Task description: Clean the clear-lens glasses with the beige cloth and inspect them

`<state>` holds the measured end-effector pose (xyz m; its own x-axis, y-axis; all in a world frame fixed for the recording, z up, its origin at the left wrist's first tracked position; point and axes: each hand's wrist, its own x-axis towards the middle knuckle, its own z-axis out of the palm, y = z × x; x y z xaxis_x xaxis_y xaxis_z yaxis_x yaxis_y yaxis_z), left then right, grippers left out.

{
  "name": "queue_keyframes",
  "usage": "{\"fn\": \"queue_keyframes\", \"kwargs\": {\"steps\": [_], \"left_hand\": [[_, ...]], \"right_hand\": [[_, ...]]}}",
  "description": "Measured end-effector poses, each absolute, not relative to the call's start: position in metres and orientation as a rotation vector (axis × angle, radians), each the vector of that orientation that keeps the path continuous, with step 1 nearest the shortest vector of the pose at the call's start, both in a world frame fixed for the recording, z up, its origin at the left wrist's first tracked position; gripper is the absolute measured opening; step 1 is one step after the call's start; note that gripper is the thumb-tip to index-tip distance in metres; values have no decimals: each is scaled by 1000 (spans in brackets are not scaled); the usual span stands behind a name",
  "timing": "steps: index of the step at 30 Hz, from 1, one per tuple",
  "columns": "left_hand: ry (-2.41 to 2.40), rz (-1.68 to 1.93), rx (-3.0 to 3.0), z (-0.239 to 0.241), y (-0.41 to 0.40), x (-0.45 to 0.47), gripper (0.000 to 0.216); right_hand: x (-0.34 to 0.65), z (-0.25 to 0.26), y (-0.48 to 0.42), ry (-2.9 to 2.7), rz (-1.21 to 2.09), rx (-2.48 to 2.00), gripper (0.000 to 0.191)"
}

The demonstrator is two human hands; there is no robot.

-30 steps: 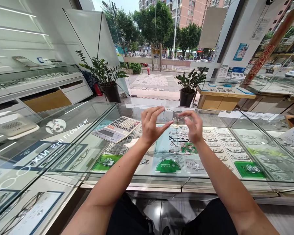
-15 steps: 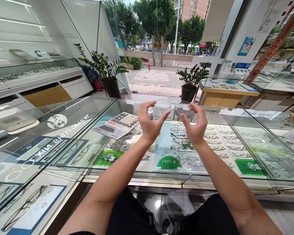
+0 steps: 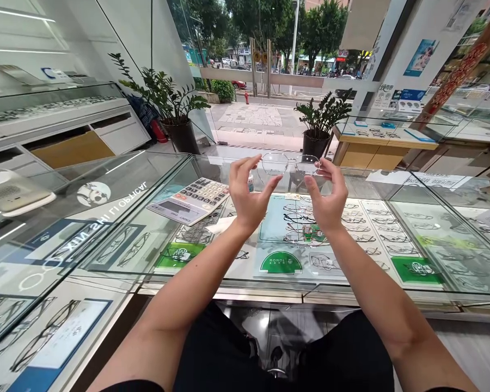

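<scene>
Got thin-rimmed eyeglasses [image 3: 291, 159] in both hands, up over the glass display counter [image 3: 245, 294], toward its far edge. Left hand [image 3: 249, 193] has the left end of the frame, fingertips at the outer rim, thumb spread wide below. Right hand [image 3: 329, 193] has the right end, same grip. Can't tell if either thumb touches the rim. Lenses side by side, roughly level. Calculator [image 3: 190, 200] lies slanted on the countertop near its left edge. Small bottle [image 3: 250, 184] mostly hidden behind my left hand. Inside the counter: rows of spectacle frames [image 3: 298, 218], green half-round MOHOE sign [image 3: 281, 263] near the front edge, green card [image 3: 404, 269] well right of it.
</scene>
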<state>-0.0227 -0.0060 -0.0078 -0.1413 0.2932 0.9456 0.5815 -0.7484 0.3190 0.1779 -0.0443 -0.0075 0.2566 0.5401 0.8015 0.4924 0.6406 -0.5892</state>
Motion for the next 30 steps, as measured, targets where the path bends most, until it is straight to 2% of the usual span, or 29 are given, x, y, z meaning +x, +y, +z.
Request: {"fn": "queue_keyframes", "kwargs": {"steps": [11, 30], "left_hand": [[-1077, -1957, -1924, -10, -5, -24, 63], [-1049, -1908, -1874, -11, -5, -24, 63]], "right_hand": [[178, -11, -42, -1379, 118, -926, 46], [177, -13, -41, -1382, 120, -950, 48]]}}
